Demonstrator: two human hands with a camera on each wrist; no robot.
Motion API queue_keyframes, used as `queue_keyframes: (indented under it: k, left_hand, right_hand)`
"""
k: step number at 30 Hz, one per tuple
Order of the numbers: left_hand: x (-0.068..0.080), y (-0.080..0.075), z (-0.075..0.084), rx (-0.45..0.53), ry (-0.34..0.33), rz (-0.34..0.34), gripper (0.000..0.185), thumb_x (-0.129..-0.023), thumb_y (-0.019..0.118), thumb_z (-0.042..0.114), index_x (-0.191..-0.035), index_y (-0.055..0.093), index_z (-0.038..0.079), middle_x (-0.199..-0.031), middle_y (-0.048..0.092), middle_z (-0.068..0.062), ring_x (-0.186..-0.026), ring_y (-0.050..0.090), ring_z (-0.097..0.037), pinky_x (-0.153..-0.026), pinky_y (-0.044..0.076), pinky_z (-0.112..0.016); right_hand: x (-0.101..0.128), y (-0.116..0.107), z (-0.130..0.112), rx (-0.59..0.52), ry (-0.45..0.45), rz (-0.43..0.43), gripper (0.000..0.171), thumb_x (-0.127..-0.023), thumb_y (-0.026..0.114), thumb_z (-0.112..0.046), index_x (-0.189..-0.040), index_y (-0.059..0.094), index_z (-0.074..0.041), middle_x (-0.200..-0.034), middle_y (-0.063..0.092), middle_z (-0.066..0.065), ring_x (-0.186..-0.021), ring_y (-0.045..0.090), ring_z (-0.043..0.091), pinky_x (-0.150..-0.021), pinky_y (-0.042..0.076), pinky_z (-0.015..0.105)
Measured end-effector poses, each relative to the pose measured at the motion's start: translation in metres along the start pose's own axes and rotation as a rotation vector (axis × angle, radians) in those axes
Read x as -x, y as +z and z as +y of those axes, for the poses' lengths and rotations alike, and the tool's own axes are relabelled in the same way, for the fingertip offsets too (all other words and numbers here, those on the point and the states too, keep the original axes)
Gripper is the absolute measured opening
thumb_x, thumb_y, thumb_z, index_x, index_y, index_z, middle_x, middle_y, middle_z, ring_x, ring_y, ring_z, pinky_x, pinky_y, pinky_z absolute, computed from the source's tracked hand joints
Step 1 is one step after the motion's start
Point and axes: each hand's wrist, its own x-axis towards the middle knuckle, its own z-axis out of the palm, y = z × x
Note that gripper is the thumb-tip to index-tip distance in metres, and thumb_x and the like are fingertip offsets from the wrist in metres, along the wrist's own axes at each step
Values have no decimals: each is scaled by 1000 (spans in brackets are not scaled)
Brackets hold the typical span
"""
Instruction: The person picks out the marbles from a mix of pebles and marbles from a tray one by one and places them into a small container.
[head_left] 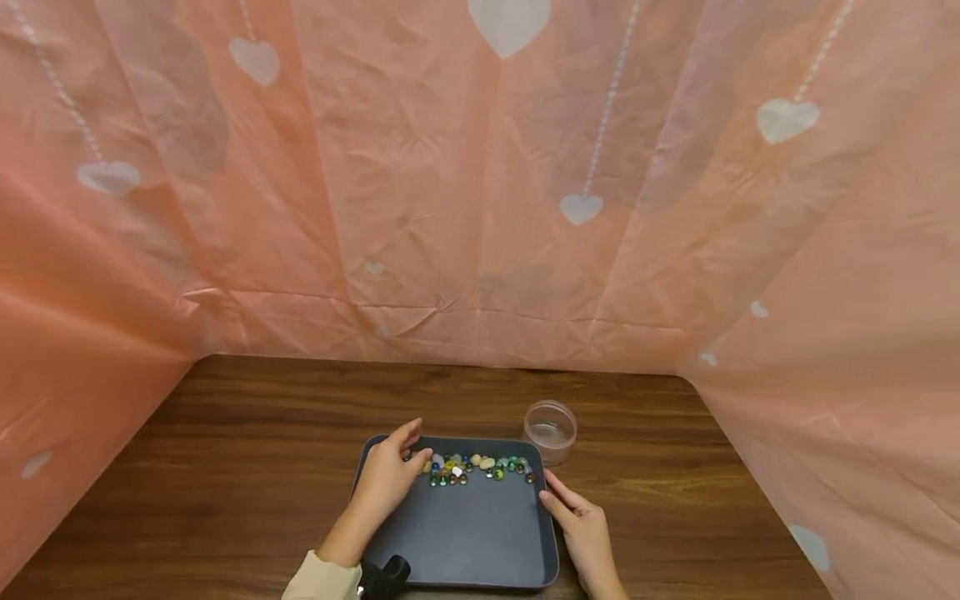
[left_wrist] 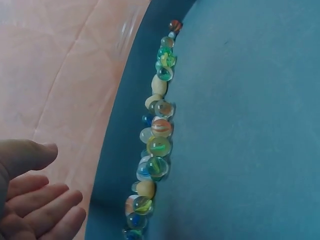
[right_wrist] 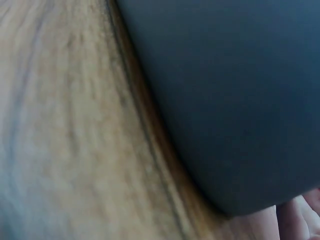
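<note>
A dark blue-grey tray [head_left: 472,533] lies on the wooden table [head_left: 225,467]. Several coloured glass marbles [head_left: 480,467] and a few pale beads line up against its far wall. My left hand [head_left: 411,452] hovers over the tray's far left corner, just left of the marbles. In the left wrist view the left hand [left_wrist: 55,185] has relaxed, nearly straight fingers and holds nothing, and the row of marbles [left_wrist: 157,135] runs along the tray wall [left_wrist: 120,150]. My right hand [head_left: 557,497] rests with straight fingers against the tray's right rim. Its fingertips [right_wrist: 300,222] show beside the tray [right_wrist: 225,90].
A clear, empty round plastic jar [head_left: 550,429] stands just beyond the tray's far right corner. A salmon-pink plastic sheet with white hearts [head_left: 480,208] walls the table at the back and both sides. Bare wood [right_wrist: 65,125] lies left and right of the tray.
</note>
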Motion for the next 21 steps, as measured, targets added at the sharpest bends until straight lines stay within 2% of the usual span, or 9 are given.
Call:
queue_keyframes:
  k: [5, 9, 13, 21]
  left_hand:
    - [1, 2, -7, 50, 0, -33, 25, -86, 74, 5, -110, 72, -1, -103, 75, -16, -92, 73, -27, -75, 59, -36]
    - [2, 4, -12, 58, -34, -100, 11, -85, 75, 6, -96, 76, 4, -88, 76, -5, -77, 67, -12, -63, 51, -25]
    - [2, 5, -16, 70, -25, -156, 9, -83, 77, 4, -91, 76, 2, -83, 76, -5, -71, 64, -8, -59, 49, -21]
    - [-3, 8, -19, 21, -12, -222, 9, -78, 81, 4, -86, 77, 2, -79, 75, -4, -69, 62, -7, -58, 49, -22]
  right_hand:
    - [2, -1, 1, -5, 11, -9, 45, -91, 73, -25, -132, 64, -6, -135, 61, 9, -106, 58, -12, -84, 50, 12]
    - [3, -1, 1, -4, 14, -11, 45, -91, 73, -24, -132, 64, -6, -135, 61, 10, -106, 58, -12, -84, 50, 12]
    - [4, -2, 1, 5, 12, -1, 45, -91, 73, -25, -131, 65, -7, -134, 61, 10, -105, 59, -12, -84, 51, 13]
    - [4, -4, 0, 12, 13, 3, 46, -90, 74, -26, -131, 65, -7, -134, 62, 9, -106, 59, -12, -85, 50, 12]
